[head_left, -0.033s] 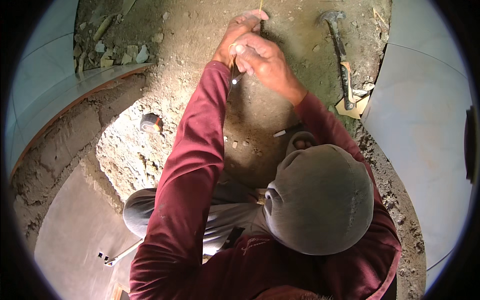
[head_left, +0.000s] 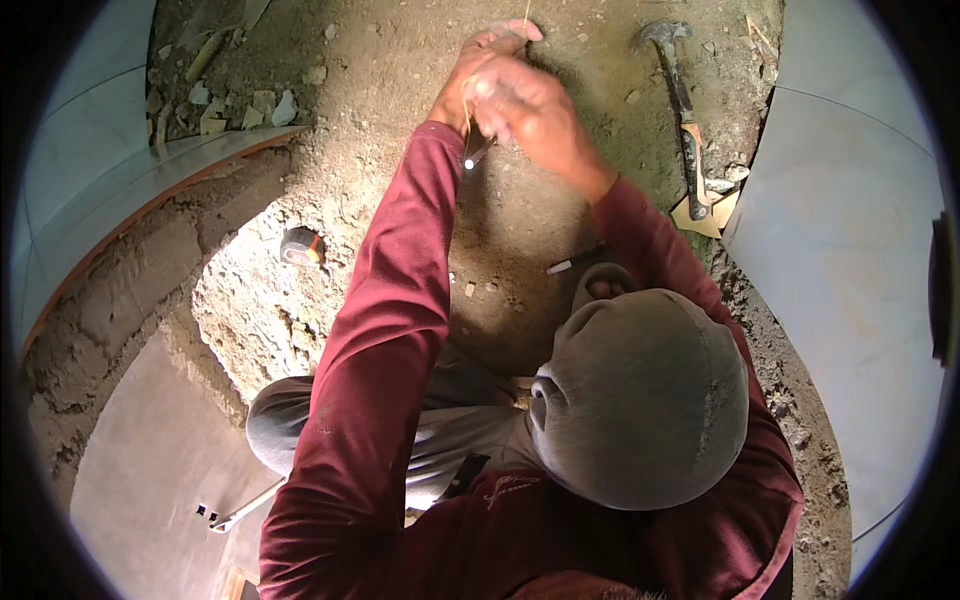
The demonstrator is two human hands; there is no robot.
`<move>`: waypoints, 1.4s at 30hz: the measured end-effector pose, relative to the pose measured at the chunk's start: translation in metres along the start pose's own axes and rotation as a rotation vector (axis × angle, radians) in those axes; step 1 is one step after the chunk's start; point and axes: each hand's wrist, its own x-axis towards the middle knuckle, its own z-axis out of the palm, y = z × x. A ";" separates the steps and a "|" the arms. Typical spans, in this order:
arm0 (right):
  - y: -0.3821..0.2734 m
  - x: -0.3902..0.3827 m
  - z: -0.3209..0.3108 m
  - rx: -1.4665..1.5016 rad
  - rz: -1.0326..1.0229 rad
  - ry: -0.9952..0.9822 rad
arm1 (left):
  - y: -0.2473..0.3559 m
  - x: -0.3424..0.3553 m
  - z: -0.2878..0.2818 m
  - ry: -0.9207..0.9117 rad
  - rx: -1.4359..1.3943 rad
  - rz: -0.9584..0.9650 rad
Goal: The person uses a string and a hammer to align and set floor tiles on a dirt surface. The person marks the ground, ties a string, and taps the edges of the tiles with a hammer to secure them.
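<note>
Both my hands meet at the top middle, above the bare ground. My left hand is closed on a thin yellow string, which runs up from its fingertips out of view. Crossing close over its wrist side, my right hand is blurred by motion, with its fingers pinched on a loop of the same string. Just below the fingers, beside my left cuff, hangs a small thin dark thing with a bright white end; its kind is unclear.
A hammer lies at the right by broken tile pieces. A tape measure sits at the left, and a marker near my right forearm. Large tiles edge both sides. Rubble lies upper left.
My right hand has shifted slightly and turned over the string, now smeared by motion. My left hand has scarcely moved.
</note>
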 end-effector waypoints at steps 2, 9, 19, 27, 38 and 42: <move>0.000 0.010 -0.017 0.070 0.076 0.078 | 0.008 -0.004 0.016 0.061 -0.056 -0.058; 0.042 0.022 -0.038 0.256 0.223 0.562 | 0.018 -0.002 0.010 0.113 0.110 -0.086; 0.037 -0.025 -0.049 -0.559 0.158 0.092 | 0.015 0.000 0.013 0.155 0.159 -0.074; 0.060 -0.057 -0.005 -0.945 0.028 0.138 | 0.008 -0.001 0.013 0.207 0.363 -0.064; 0.061 -0.061 0.008 -0.783 -0.085 0.194 | 0.003 -0.003 0.022 0.221 0.432 -0.024; 0.063 -0.065 0.013 -0.707 -0.117 0.237 | 0.005 -0.006 0.023 0.222 0.430 -0.020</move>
